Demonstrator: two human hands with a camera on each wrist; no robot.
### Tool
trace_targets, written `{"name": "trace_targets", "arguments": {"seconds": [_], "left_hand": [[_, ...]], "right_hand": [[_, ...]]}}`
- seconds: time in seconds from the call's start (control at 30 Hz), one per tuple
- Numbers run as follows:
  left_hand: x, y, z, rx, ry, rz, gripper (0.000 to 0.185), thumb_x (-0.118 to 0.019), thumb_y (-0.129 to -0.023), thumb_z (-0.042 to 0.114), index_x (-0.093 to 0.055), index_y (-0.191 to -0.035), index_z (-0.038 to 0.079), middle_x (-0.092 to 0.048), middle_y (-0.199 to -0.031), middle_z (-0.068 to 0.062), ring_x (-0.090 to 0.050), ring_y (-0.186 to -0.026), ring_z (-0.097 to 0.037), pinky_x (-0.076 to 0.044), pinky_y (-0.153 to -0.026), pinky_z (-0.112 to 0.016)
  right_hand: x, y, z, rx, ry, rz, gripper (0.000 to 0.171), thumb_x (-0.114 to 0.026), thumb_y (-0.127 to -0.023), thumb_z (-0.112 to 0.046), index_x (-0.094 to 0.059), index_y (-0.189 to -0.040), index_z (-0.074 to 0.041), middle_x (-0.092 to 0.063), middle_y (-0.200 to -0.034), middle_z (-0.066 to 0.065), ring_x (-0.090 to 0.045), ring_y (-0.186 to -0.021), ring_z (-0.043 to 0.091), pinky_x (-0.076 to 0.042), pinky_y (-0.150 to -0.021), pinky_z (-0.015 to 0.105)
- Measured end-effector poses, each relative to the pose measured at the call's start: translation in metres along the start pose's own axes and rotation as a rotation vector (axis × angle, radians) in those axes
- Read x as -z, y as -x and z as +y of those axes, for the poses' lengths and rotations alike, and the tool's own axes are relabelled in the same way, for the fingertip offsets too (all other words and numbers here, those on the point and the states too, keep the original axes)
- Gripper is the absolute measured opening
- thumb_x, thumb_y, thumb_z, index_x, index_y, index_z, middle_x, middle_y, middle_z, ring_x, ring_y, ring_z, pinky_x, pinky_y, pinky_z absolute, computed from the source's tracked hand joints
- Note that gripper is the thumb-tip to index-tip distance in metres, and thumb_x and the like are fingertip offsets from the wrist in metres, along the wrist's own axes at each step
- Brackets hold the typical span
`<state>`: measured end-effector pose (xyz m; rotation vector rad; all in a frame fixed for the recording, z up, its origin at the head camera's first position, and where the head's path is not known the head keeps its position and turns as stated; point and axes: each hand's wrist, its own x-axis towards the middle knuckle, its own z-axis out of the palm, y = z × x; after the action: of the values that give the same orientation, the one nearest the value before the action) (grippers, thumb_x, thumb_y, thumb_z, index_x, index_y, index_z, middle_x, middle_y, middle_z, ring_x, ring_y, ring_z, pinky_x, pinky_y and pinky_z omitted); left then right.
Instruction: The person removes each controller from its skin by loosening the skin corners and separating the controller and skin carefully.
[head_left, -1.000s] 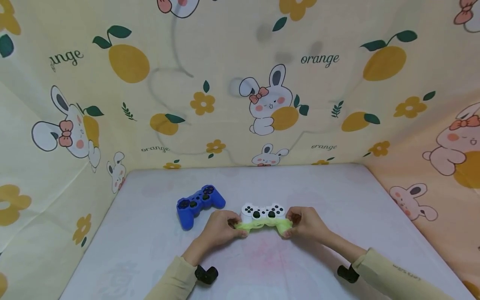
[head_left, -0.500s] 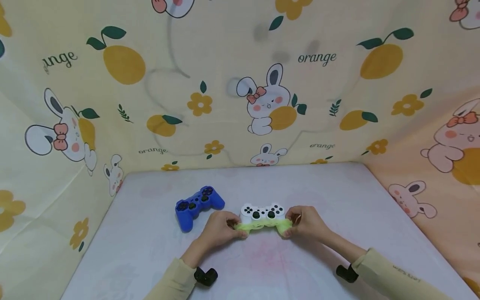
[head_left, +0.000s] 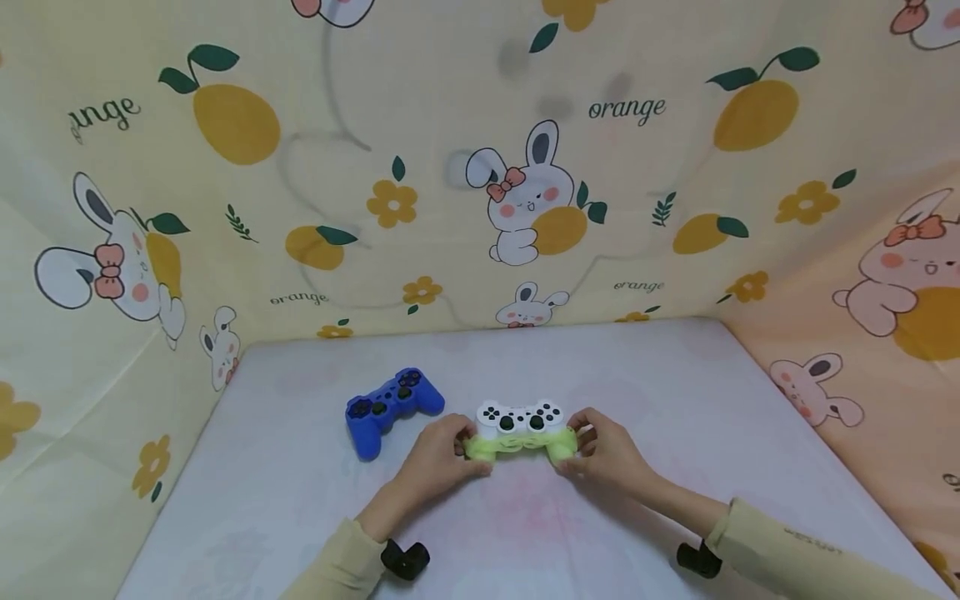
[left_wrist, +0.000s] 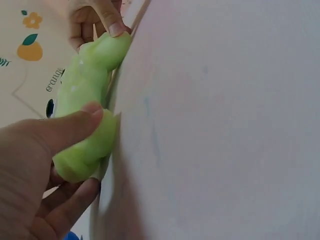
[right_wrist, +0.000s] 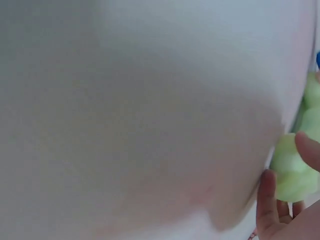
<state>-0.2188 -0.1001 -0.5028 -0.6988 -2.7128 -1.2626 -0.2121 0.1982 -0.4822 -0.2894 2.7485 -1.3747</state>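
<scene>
Your left hand (head_left: 438,454) and right hand (head_left: 600,450) each pinch an end of the green silicone cover (head_left: 517,446), partway onto the white controller (head_left: 520,417) on the table (head_left: 675,400). Farther left lies a blue controller (head_left: 390,400).

I see my two bare hands, the left hand (head_left: 438,457) and the right hand (head_left: 606,454), coming out of long pale beige sleeves (head_left: 341,567). The right sleeve carries small dark lettering. A small black camera mount (head_left: 405,559) sits under each wrist at the cuff.
</scene>
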Motion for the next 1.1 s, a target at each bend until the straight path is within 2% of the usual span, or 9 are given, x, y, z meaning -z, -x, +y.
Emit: {"name": "trace_targets", "arguments": {"seconds": [0.13, 0.23, 0.4, 0.5, 0.67, 0.87, 1.1], "left_hand": [[0.004, 0.001, -0.004, -0.015, 0.018, -0.073, 0.049, -0.091, -0.070, 0.027, -0.061, -0.106, 0.011, -0.057, -0.095, 0.008, -0.058, -0.085, -0.011, -0.051, -0.075, -0.025], [0.005, 0.001, -0.007, -0.051, 0.013, -0.095, 0.050, -0.091, -0.070, 0.025, -0.060, -0.108, 0.012, -0.057, -0.098, 0.009, -0.058, -0.087, -0.010, -0.051, -0.077, -0.025], [0.002, 0.000, -0.003, -0.121, -0.018, -0.036, 0.041, -0.090, -0.072, 0.020, -0.063, -0.101, 0.011, -0.058, -0.092, 0.008, -0.059, -0.082, -0.012, -0.051, -0.072, -0.026], [0.001, -0.001, -0.001, -0.136, -0.040, -0.018, 0.037, -0.090, -0.072, 0.020, -0.063, -0.096, 0.011, -0.058, -0.087, 0.006, -0.058, -0.077, -0.014, -0.050, -0.068, -0.024], [0.002, -0.002, 0.001, -0.131, -0.084, -0.032, 0.034, -0.089, -0.072, 0.023, -0.063, -0.092, 0.015, -0.057, -0.081, 0.004, -0.055, -0.072, -0.015, -0.045, -0.063, -0.022], [0.005, -0.002, 0.000, -0.151, -0.080, -0.044, 0.032, -0.089, -0.073, 0.023, -0.062, -0.088, 0.015, -0.058, -0.079, 0.005, -0.056, -0.070, -0.015, -0.046, -0.061, -0.022], [0.004, -0.003, -0.002, -0.193, -0.138, -0.010, 0.032, -0.089, -0.073, 0.027, -0.060, -0.082, 0.017, -0.056, -0.071, 0.003, -0.048, -0.062, -0.008, -0.040, -0.055, -0.021]], "right_hand": [[-0.003, 0.001, 0.006, -0.002, -0.018, -0.004, 0.066, -0.096, -0.057, -0.013, -0.056, -0.109, -0.007, -0.062, -0.093, 0.006, -0.063, -0.081, 0.021, -0.053, -0.070, 0.031], [-0.004, 0.001, 0.010, 0.029, -0.018, -0.006, 0.068, -0.097, -0.055, -0.012, -0.054, -0.108, -0.009, -0.061, -0.092, 0.005, -0.061, -0.079, 0.021, -0.052, -0.069, 0.030], [-0.001, -0.001, 0.011, 0.100, 0.020, 0.021, 0.062, -0.097, -0.055, -0.012, -0.056, -0.102, -0.013, -0.062, -0.081, 0.005, -0.061, -0.072, 0.019, -0.050, -0.065, 0.030], [0.000, -0.003, 0.012, 0.129, 0.034, 0.025, 0.060, -0.097, -0.055, -0.013, -0.056, -0.100, -0.015, -0.061, -0.073, 0.005, -0.059, -0.065, 0.017, -0.048, -0.062, 0.029], [0.000, -0.005, 0.015, 0.141, 0.049, 0.007, 0.059, -0.097, -0.056, -0.014, -0.056, -0.099, -0.016, -0.054, -0.064, 0.000, -0.051, -0.057, 0.012, -0.043, -0.058, 0.028], [0.000, -0.008, 0.015, 0.164, 0.069, -0.015, 0.057, -0.096, -0.057, -0.015, -0.055, -0.097, -0.016, -0.050, -0.059, -0.003, -0.047, -0.054, 0.011, -0.040, -0.054, 0.027], [0.002, -0.010, 0.014, 0.203, 0.084, -0.017, 0.055, -0.096, -0.058, -0.015, -0.055, -0.094, -0.015, -0.047, -0.058, -0.004, -0.044, -0.053, 0.009, -0.039, -0.052, 0.026]]}}
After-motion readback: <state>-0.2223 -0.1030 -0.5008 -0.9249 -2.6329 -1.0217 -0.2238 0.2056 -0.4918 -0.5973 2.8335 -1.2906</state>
